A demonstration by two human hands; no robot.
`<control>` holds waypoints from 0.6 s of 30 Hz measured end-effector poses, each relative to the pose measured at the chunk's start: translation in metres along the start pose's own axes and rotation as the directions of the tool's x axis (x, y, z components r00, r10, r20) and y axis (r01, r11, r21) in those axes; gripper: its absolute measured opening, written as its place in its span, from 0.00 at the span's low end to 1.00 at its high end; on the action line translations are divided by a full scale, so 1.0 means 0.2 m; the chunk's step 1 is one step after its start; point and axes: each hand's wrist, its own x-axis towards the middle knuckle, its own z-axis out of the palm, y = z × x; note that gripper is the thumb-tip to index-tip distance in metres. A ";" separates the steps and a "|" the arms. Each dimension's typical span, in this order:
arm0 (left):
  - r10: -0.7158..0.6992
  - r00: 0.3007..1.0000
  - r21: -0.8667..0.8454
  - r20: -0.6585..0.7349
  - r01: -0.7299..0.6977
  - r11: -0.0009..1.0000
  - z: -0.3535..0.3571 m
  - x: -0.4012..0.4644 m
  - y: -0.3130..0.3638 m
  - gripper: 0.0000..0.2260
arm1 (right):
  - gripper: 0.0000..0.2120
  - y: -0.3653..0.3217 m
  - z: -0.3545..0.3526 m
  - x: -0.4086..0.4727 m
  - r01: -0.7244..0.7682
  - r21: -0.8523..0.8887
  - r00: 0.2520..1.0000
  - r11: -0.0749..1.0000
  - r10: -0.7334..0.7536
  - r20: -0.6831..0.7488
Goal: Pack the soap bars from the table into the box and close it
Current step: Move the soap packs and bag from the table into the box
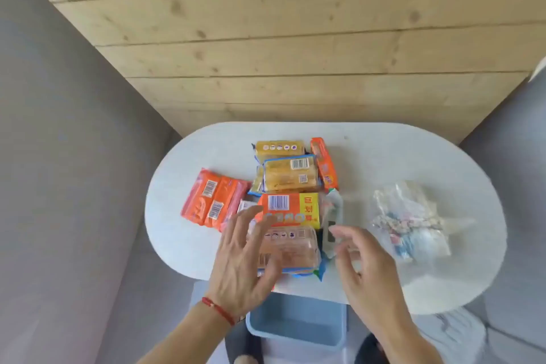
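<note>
Tabletop [369, 156] carries your soap bars [291, 174], none yet in the blue box [295, 323] below its near edge, so bring left hand [243, 263] and right hand [365, 270], each grip open, onto the nearest pack [291, 248].

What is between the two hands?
In the head view, a clear-wrapped soap pack lies between the left hand and the right hand, with a pale pouch beside the right fingers.
</note>
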 end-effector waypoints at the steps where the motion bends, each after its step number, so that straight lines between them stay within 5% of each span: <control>1: 0.033 0.999 -0.028 -0.026 -0.033 0.999 0.08 0.00 -0.06 0.23 | 0.15 0.06 0.06 0.02 0.078 -0.008 0.996 0.997 -0.078 -0.046; 9: 0.244 0.890 0.031 -0.385 -0.251 0.967 0.37 -0.04 -0.29 0.23 | 0.24 0.33 0.29 0.02 0.388 -0.052 0.912 0.920 -0.391 -0.125; 18: 0.397 0.862 0.124 -0.315 -0.377 0.918 0.34 -0.06 -0.37 0.29 | 0.16 0.32 0.31 0.07 0.531 -0.213 0.807 0.820 -0.566 -0.168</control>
